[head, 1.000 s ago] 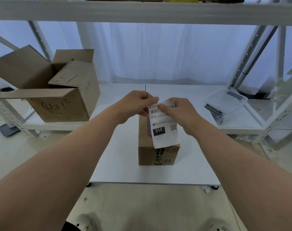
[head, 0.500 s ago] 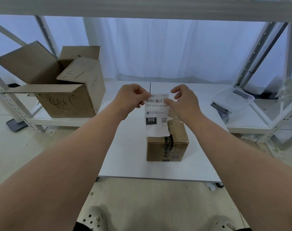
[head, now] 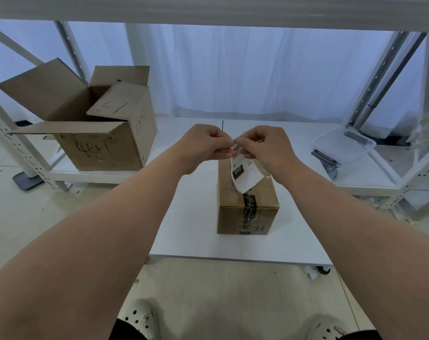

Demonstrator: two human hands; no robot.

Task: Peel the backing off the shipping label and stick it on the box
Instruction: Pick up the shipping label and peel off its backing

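A white shipping label point(head: 245, 174) with a barcode and a black "010" block hangs tilted above a small taped cardboard box point(head: 249, 204) on the white table point(head: 191, 229). My left hand point(head: 203, 147) and my right hand point(head: 264, 147) both pinch the label's top edge, fingertips nearly touching each other. The label's lower end curls down over the box's top without clearly touching it. Whether the backing has separated from the label is hidden by my fingers.
A large open cardboard box point(head: 98, 128) with handwriting stands on the low shelf at the left. A clear plastic tray point(head: 343, 146) with dark clips beside it lies at the right. Metal shelf posts flank the table, and a shelf beam runs overhead.
My hands have drawn together at the label's top edge, and the label now hangs tilted and curled instead of flat facing me. The view has shifted slightly.
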